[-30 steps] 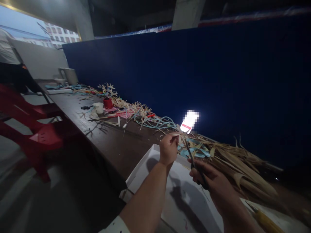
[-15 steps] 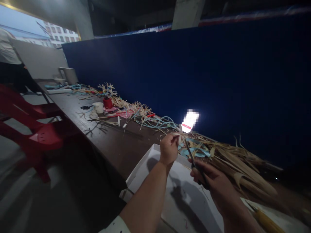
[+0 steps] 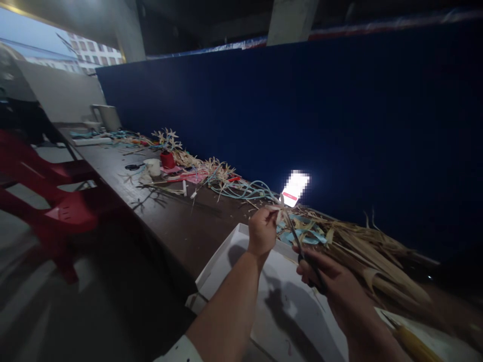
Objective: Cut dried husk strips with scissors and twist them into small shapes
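Head view: left fingers are pinching a pale flower-like piece at their tips; right fingers are holding scissors beside it. A messy tabletop is standing along a blue wall.

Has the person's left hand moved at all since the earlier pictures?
No, not visibly: the left hand shows no clear shift either way against the far corner of the white box. It stays just right of that corner, pinching a pale petal-like piece.
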Motion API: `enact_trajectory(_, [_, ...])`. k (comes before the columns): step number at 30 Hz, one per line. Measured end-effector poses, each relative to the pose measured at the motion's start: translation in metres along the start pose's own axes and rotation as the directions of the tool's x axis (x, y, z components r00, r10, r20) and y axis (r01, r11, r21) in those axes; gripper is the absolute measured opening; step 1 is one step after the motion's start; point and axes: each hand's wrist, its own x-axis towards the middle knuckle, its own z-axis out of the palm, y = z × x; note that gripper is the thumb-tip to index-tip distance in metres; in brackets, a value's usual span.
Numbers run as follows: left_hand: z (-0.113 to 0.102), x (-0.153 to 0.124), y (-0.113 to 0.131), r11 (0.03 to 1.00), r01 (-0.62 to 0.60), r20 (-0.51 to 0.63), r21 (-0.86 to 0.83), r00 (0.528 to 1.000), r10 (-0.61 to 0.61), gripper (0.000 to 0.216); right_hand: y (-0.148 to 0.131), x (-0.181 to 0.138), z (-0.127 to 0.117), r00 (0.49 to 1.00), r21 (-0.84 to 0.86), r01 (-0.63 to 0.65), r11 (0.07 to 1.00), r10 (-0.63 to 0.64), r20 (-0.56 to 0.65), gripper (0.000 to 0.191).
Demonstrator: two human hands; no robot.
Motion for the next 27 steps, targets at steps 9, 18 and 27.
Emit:
enact_trajectory(9, [0.0006,-0.0004,-0.0002,1.000,-0.004,-0.005,-0.012,1.000,0.003,0.016,0.0022,0.0020,-0.0011,1.000,0.026,-0.020,0.999,0.020,-0.011,0.057])
enact_trajectory(18, [0.0012,-0.0012,0.0006,0.999,-0.003,0.016,-0.044,1.000,0.004,0.016,-0.0015,0.0000,-0.0006,1.000,-0.014,-0.025,1.000,0.026,0.015,0.054])
enact_trajectory(27, [0.0006,-0.0018,0.0000,1.000,-0.003,0.019,-0.024,1.000,0.004,0.018,-0.0015,-0.0015,0.0000,1.000,-0.013,-0.011,1.000,0.011,0.000,0.052])
